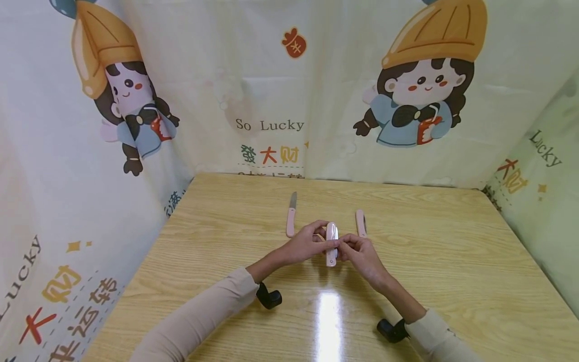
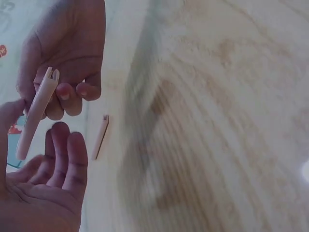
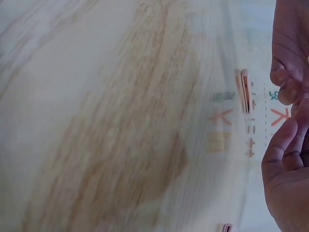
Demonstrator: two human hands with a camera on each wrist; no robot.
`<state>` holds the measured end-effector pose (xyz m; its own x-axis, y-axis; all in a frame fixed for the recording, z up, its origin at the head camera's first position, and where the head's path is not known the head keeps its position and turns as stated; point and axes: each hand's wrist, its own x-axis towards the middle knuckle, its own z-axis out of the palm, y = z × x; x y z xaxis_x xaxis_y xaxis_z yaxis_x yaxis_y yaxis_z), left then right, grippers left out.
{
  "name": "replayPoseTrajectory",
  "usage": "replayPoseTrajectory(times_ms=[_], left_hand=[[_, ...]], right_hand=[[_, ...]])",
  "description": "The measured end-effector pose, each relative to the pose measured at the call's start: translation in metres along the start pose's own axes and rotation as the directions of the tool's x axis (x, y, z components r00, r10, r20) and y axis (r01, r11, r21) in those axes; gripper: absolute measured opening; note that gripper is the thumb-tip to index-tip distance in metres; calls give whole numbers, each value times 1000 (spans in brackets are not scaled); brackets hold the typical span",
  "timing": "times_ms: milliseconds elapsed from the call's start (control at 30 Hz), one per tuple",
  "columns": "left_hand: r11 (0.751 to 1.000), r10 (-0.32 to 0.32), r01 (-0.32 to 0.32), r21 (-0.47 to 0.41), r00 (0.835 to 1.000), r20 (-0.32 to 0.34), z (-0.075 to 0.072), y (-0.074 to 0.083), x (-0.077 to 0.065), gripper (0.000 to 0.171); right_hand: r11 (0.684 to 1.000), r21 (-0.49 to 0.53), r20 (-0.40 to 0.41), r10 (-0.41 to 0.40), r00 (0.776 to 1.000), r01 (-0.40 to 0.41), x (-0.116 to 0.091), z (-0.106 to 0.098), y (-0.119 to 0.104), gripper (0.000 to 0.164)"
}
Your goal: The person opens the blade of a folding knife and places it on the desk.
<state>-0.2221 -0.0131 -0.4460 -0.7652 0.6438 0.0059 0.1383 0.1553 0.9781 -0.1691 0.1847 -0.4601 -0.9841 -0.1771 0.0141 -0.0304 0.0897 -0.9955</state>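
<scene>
Above the table, a pink-handled folding knife [image 1: 331, 260] is held upright between both hands. My left hand [image 1: 306, 245] grips it from the left side, with the thumb laid across the handle. From the right, my right hand [image 1: 365, 260] pinches at the knife's edge with thumb and index finger, where a thin strip of metal shows. In the left wrist view the slotted end of the knife handle [image 2: 37, 113] points up. The right wrist view has the fingertips of both hands at its right edge, and the knife there is mostly hidden.
Beyond the left hand lies a second pink knife [image 1: 291, 221], its blade out and pointing away. A third pink knife [image 1: 360, 221] lies folded just past the right hand. Printed cloth [image 1: 334, 156] hangs behind the wooden table [image 1: 452, 261] and along its sides.
</scene>
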Motion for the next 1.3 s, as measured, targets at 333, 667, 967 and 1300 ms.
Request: replayPoseTrajectory(times_ms=[333, 667, 967, 1300], left_hand=[[984, -38, 41, -171, 999, 23, 2, -5, 0, 40], [983, -51, 58, -172, 998, 43, -2, -4, 0, 41], [981, -63, 63, -186, 998, 4, 1, -8, 1, 41], [979, -93, 87, -184, 995, -28, 6, -6, 1, 35]], right_hand=[[1000, -15, -7, 22, 1000, -22, 0, 1, 2, 27], [999, 18, -20, 43, 999, -43, 1, 2, 5, 28], [999, 18, -32, 42, 999, -42, -3, -2, 7, 28], [999, 3, -36, 45, 998, -45, -5, -4, 9, 25]])
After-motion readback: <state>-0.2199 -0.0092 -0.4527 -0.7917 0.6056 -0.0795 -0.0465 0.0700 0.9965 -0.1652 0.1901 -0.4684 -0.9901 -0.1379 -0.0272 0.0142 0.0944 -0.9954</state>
